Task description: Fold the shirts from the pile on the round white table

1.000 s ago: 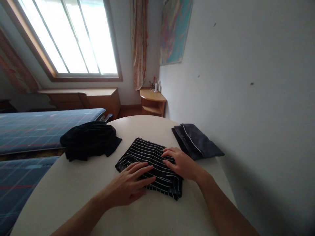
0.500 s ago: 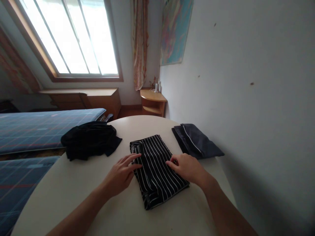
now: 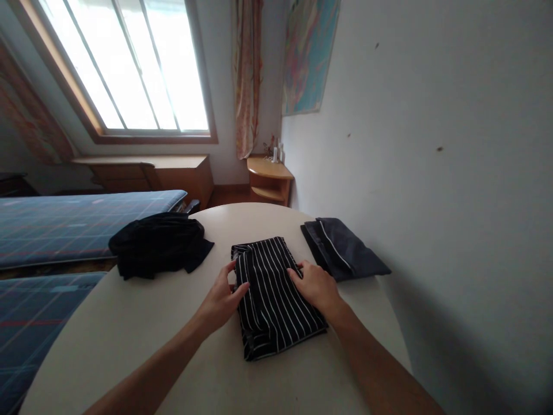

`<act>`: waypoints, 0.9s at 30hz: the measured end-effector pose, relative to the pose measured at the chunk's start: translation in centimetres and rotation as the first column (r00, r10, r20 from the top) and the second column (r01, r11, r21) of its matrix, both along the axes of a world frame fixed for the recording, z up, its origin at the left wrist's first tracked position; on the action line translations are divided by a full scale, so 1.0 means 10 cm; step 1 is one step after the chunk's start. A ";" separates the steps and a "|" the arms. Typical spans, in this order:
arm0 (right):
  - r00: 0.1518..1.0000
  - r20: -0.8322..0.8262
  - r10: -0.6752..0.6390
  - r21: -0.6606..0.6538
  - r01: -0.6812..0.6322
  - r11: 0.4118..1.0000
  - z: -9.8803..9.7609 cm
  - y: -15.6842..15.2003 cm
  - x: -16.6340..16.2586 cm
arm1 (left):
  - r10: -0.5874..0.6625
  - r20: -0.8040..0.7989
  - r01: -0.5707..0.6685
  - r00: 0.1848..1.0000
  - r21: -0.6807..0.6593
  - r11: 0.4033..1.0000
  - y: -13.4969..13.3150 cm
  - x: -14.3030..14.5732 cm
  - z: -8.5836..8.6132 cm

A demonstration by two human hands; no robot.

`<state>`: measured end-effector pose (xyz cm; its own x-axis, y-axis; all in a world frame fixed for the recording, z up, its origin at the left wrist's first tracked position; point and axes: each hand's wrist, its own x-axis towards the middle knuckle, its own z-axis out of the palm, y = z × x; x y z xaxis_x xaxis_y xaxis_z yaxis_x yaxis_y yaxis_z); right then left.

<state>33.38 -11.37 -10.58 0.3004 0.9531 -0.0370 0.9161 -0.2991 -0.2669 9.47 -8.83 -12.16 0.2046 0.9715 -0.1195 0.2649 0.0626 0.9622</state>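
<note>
A black garment with white stripes (image 3: 276, 300), folded into a flat rectangle, lies on the white round table (image 3: 194, 369) in front of me. My left hand (image 3: 222, 297) grips its left edge, thumb on top and fingers along the side. On the opposite edge, my right hand (image 3: 316, 285) has its thumb on the cloth, while its other fingers curl around the side, partly hidden. What kind of garment it is cannot be told from the folds.
A crumpled black garment (image 3: 159, 245) sits at the table's left. Folded dark grey cloth (image 3: 352, 251) lies at the right, close to the wall (image 3: 453, 230). Beyond the table stand blue checked mattresses (image 3: 86, 225) and a small wooden corner shelf (image 3: 270, 168).
My left hand has shifted from lying over the left edge to holding it. My right fingers have closed around the right edge. The striped garment's near end has swung slightly left.
</note>
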 end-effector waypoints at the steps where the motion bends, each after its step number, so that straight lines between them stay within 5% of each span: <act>1: 1.000 0.000 -0.005 -0.004 0.005 1.000 -0.01 0.00 0.00 | 0.058 0.049 -0.055 0.997 -0.069 0.996 0.00 0.01 0.03; 4: 1.000 -0.017 -0.006 -0.017 0.006 1.000 -0.03 0.00 0.01 | 0.197 0.129 -0.159 0.972 -0.256 0.954 -0.04 0.00 0.12; 9: 1.000 -0.021 0.008 -0.013 -0.008 1.000 -0.01 -0.02 0.01 | 0.146 0.286 -0.015 0.947 -0.415 0.910 -0.06 -0.06 0.17; 13: 0.999 -0.032 0.003 0.013 -0.003 1.000 0.02 -0.06 -0.02 | 0.156 0.276 -0.013 0.948 -0.459 0.888 -0.02 -0.02 0.18; 23: 0.994 -0.106 -0.001 0.081 0.010 0.997 0.07 -0.08 0.06 | 0.024 0.189 0.052 0.982 -0.388 0.920 0.00 0.39 0.32; 27: 0.977 -0.160 0.138 0.195 -0.106 0.975 0.07 -0.07 0.18 | -0.016 0.087 0.031 0.996 -0.172 0.985 0.09 0.54 0.21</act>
<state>35.14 -12.06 -9.86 0.1857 0.9773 0.1021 0.8785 -0.1186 -0.4629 14.86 -7.89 -10.03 0.2439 0.9324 -0.2668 0.1857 0.2251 0.9565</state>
